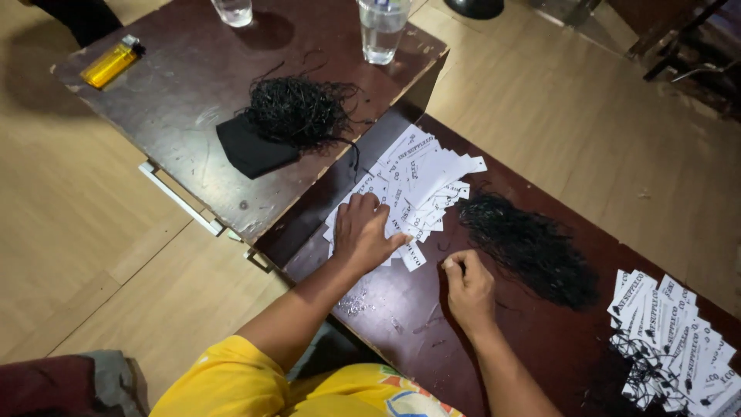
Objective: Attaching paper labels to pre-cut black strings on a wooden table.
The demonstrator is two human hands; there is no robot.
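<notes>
Two hands are in view: the left hand and the right hand. Two dark surfaces are present: a far surface and a near surface. Paper tags form two piles: one by the hands, one at the right edge. Black string forms two bundles. Two drinking glasses are present. One yellow lighter and one black cloth are present.

Matt white paper tags, wiry black string — dark, scuffed, faintly glossy wooden table.
</notes>
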